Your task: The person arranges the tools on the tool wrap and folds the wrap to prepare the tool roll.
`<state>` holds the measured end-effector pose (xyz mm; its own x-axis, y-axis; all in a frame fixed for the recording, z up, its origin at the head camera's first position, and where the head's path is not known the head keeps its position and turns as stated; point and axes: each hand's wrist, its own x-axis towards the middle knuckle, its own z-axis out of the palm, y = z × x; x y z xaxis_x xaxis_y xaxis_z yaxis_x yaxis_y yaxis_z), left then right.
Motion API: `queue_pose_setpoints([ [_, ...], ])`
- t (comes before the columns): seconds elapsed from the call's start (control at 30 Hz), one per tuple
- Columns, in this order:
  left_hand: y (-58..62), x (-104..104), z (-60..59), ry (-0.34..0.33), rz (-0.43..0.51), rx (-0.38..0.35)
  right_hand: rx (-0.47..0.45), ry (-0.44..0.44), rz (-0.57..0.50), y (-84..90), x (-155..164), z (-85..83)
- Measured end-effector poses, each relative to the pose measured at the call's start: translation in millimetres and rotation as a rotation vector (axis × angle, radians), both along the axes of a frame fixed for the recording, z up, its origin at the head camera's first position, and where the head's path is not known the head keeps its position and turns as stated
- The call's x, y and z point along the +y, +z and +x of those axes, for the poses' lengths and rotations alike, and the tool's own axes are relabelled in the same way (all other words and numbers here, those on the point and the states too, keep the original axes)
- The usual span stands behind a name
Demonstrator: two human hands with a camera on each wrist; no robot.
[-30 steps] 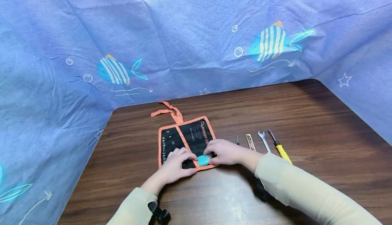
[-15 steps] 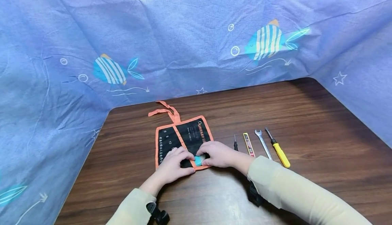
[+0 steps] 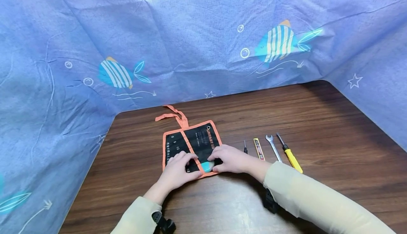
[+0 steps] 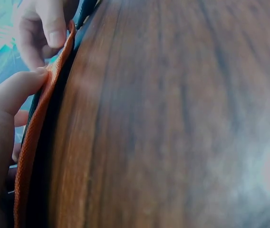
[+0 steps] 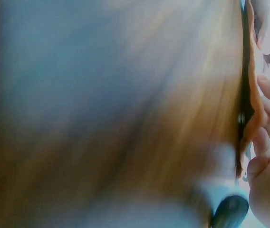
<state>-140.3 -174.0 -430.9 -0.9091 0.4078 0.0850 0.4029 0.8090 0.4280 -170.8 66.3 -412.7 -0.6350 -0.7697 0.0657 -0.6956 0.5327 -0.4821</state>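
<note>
In lower centre, R hand (image 3: 230,159) is clamped on teal item (image 3: 207,167); L hand (image 3: 176,168) touches pouch (image 3: 199,144), prob. for steadiness, grip unclear.

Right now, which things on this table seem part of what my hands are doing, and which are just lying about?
Seemingly in the job:
- black pouch, touched by your left hand
- turquoise piece, pinched by your right hand

Apparently lying about, in neither hand:
- thin dark tool
- yellow-edged strip
- wrench
- yellow-handled screwdriver
</note>
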Motion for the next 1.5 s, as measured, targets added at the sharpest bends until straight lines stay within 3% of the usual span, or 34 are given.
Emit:
queue_pose_setpoints([
  [0.23, 2.7, -2, -1.8, 0.004, -0.028, -0.051, -0.023, -0.087, 0.002, 2.9, 23, -2.8],
  [0.57, -2.4, -3, -2.6, -0.027, -0.026, -0.05, -0.067, -0.161, -0.034, 5.5, 59, -5.8],
  [1.13, -3.4, -3, -3.9, -0.029, -0.014, -0.059, 0.051, -0.303, -0.032, 5.9, 133, -1.0],
  [1.5, -2.4, -4, -4.4, -0.016, 0.03, -0.09, 0.035, -0.378, -0.052, 1.2, 161, 4.2],
])
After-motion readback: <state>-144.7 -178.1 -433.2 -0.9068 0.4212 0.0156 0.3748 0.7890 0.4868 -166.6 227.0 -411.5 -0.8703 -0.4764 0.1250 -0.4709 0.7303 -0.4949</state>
